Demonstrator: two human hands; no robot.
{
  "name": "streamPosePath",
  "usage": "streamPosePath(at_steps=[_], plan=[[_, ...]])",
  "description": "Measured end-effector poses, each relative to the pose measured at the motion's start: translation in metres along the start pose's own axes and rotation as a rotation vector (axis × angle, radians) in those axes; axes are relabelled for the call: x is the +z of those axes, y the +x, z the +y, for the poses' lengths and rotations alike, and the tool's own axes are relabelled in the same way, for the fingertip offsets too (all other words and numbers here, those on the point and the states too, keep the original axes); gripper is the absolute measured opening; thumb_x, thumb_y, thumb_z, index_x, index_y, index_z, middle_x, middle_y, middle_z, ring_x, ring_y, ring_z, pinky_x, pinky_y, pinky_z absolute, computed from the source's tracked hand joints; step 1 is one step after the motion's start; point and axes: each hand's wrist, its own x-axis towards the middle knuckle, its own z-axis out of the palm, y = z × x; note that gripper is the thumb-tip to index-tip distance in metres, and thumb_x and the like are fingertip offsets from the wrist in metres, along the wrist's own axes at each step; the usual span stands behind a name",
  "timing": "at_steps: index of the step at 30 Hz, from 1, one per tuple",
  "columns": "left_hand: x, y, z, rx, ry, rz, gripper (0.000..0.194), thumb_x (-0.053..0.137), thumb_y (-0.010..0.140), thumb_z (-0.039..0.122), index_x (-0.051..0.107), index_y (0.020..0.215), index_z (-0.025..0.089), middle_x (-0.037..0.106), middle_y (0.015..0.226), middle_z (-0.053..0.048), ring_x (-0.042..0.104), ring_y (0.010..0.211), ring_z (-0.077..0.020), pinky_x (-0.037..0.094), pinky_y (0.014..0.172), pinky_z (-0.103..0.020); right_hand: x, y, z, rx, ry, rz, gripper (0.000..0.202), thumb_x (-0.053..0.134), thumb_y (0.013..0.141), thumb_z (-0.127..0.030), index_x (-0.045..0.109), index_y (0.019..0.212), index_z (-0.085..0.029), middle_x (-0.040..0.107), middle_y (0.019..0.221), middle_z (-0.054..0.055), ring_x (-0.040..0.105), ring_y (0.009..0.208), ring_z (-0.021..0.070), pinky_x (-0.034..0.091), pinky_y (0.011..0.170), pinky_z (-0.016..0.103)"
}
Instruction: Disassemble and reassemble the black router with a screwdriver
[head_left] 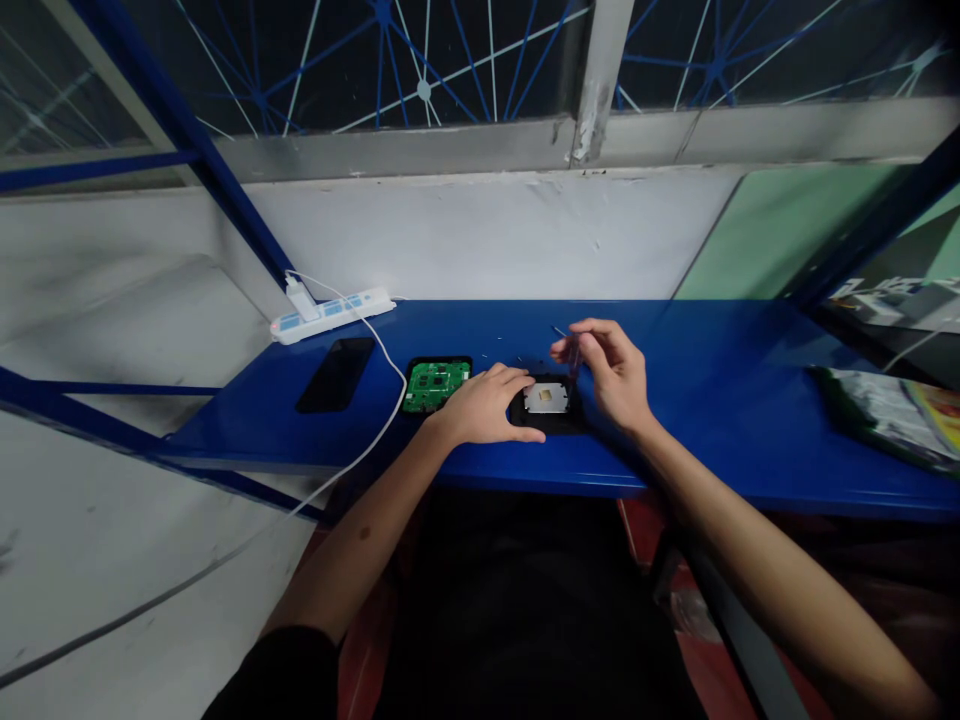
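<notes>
A black plastic casing (564, 425) with a silver metal plate (547, 398) inside lies flat near the front of the blue table. My left hand (487, 403) grips its left side, thumb along the near edge and fingers over the far edge. Above the casing's right side, my right hand (613, 372) pinches a screwdriver (574, 360) with a see-through handle, held upright. Its tip points down at the casing; whether it touches a screw is too small to tell. Left of my left hand sits a green circuit board (436, 380) in another black shell, partly covered by that hand.
A black phone (336, 375) lies at the left, in front of a white power strip (334, 315) with a charger plugged in. Its white cable (386, 425) crosses the table edge. Small screws lie behind the casing. A foil packet (892, 415) rests at the right.
</notes>
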Motion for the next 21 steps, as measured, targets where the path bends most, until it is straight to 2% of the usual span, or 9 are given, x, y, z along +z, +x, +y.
streamPosePath(at_steps=[1,6,11,13,15,18,21], plan=[[0.0001,0.0001,-0.0002,0.002,-0.001,0.002,0.089,0.057,0.077,0.081,0.047,0.143,0.022,0.051,0.147,-0.009,0.044,0.134,-0.0305,0.040,0.109,-0.044,0.0001,0.0010,0.0005,0.008,0.018,0.011,0.017,0.056,0.096,-0.040,0.062,0.104,-0.026,0.072,0.090,0.001,0.070,0.079,0.0156,0.059,0.070,0.035],[0.0009,-0.0001,-0.0005,-0.005,-0.007,0.007,0.087,0.057,0.077,0.081,0.048,0.142,0.024,0.051,0.148,-0.008,0.043,0.135,-0.0307,0.040,0.109,-0.045,-0.0062,0.0075,0.0083,0.052,0.015,0.071,0.024,0.076,0.081,-0.042,0.064,0.096,-0.028,0.063,0.077,-0.003,0.065,0.069,0.0149,0.053,0.052,0.028],[0.0007,-0.0008,0.0002,-0.007,-0.002,0.003,0.087,0.057,0.077,0.080,0.047,0.143,0.023,0.051,0.148,-0.008,0.043,0.135,-0.0303,0.040,0.109,-0.044,-0.0092,0.0075,0.0100,0.110,0.076,-0.051,0.028,0.060,0.094,-0.044,0.060,0.120,-0.033,0.071,0.085,0.000,0.071,0.078,0.0172,0.058,0.070,0.036],[0.0005,-0.0007,0.0007,-0.009,-0.002,-0.001,0.088,0.057,0.077,0.081,0.046,0.143,0.024,0.050,0.148,-0.008,0.042,0.135,-0.0305,0.040,0.109,-0.045,-0.0081,0.0064,0.0094,0.132,0.094,-0.074,0.026,0.054,0.096,-0.047,0.062,0.117,-0.032,0.073,0.088,0.001,0.072,0.081,0.0177,0.059,0.074,0.038],[0.0005,-0.0006,0.0010,-0.007,-0.011,0.004,0.088,0.057,0.077,0.081,0.047,0.143,0.024,0.051,0.147,-0.008,0.044,0.134,-0.0310,0.040,0.108,-0.045,-0.0072,0.0061,0.0091,0.113,0.099,-0.064,0.025,0.058,0.093,-0.050,0.065,0.106,-0.030,0.072,0.088,0.001,0.071,0.081,0.0178,0.059,0.072,0.037],[0.0007,-0.0006,0.0011,0.002,-0.019,0.015,0.086,0.058,0.077,0.080,0.048,0.142,0.024,0.052,0.147,-0.008,0.045,0.133,-0.0314,0.041,0.108,-0.046,-0.0074,0.0072,0.0089,0.073,0.080,-0.020,0.028,0.075,0.080,-0.048,0.064,0.096,-0.028,0.066,0.078,-0.002,0.068,0.073,0.0164,0.055,0.056,0.030],[0.0011,-0.0009,0.0007,0.002,-0.009,0.020,0.086,0.058,0.077,0.080,0.048,0.142,0.024,0.052,0.147,-0.008,0.044,0.134,-0.0311,0.040,0.109,-0.045,-0.0086,0.0085,0.0082,0.089,0.089,-0.020,0.026,0.073,0.084,-0.044,0.063,0.102,-0.029,0.067,0.076,-0.003,0.067,0.070,0.0154,0.053,0.054,0.028]])
